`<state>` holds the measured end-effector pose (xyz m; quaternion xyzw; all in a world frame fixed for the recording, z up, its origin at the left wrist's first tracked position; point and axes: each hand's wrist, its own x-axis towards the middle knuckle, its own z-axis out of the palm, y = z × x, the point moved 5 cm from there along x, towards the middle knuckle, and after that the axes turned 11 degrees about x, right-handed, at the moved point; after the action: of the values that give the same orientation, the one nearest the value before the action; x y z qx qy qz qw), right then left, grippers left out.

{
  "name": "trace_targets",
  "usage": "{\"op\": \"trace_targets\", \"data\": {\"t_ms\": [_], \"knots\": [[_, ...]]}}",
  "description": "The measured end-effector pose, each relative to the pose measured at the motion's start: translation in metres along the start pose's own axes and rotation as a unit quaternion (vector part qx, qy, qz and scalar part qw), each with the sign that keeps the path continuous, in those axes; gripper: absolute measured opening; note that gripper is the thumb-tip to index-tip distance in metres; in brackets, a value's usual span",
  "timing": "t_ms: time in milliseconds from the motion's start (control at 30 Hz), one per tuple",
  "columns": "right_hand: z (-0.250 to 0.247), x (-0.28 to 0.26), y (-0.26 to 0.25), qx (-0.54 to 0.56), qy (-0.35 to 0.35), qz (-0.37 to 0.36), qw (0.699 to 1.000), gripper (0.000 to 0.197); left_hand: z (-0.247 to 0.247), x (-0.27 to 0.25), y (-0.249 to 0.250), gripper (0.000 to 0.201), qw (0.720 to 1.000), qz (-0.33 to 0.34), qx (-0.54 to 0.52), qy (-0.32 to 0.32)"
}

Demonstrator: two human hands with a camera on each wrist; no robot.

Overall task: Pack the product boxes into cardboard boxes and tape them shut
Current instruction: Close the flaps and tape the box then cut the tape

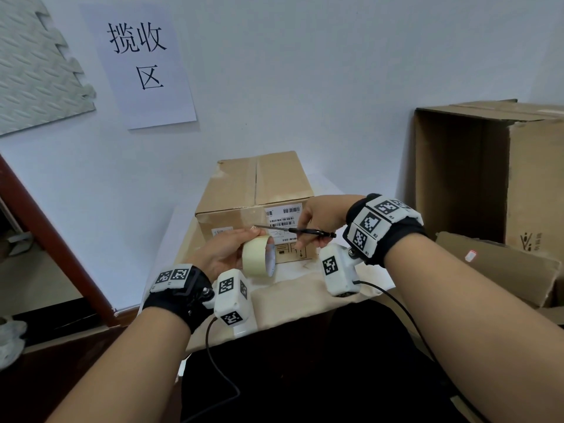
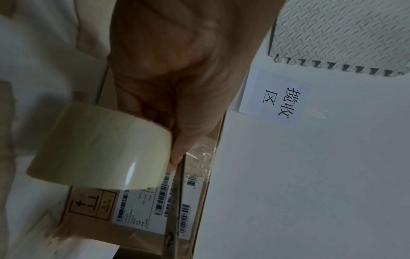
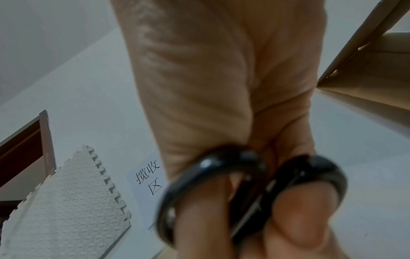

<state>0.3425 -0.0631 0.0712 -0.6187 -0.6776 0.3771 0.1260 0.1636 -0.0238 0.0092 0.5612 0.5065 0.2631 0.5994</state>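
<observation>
Holding a tape roll (image 1: 258, 255) in front of the closed box (image 1: 254, 206), the left hand (image 1: 224, 251) has its fingers curled round the roll, thumb tip at the roll's edge where the clear tape leaves it. The right hand (image 1: 320, 219) has thumb and fingers through the two black loops of the scissors (image 1: 293, 229), loops drawn close together, the blades reaching left to the tape just beside the left thumb. The box sits on the white table (image 1: 329, 190) against the wall, flaps down, its front face bearing a barcode label (image 1: 283, 219). The roll should be light and stiff, its smooth outer face a little slippery — best held through the core or across its width, as now. The freed tape is thin, limp and sticky, likely to fold on itself, so it wants to be kept taut while cut. The box looks rigid; by its size it may be heavy if full, and is best taken by the bottom edges. Counted: one roll, one pair of scissors, one closed box on the table — and a bigger open carton (image 1: 494, 169) to the right. No product boxes show.
</observation>
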Motion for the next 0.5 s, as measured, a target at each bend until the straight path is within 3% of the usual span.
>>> {"op": "trace_targets", "data": {"t_ms": [233, 500], "knots": [[0.001, 0.0037, -0.0021, 0.02, 0.023, 0.016, 0.999, 0.041, -0.0021, 0.0045, -0.0003, 0.013, 1.0, -0.027, 0.002, 0.008], [0.0013, 0.0031, -0.0014, -0.019, 0.023, -0.004, 1.0, 0.04, -0.0041, 0.0035, 0.0015, 0.01, 1.0, -0.025, 0.01, 0.005]]}}
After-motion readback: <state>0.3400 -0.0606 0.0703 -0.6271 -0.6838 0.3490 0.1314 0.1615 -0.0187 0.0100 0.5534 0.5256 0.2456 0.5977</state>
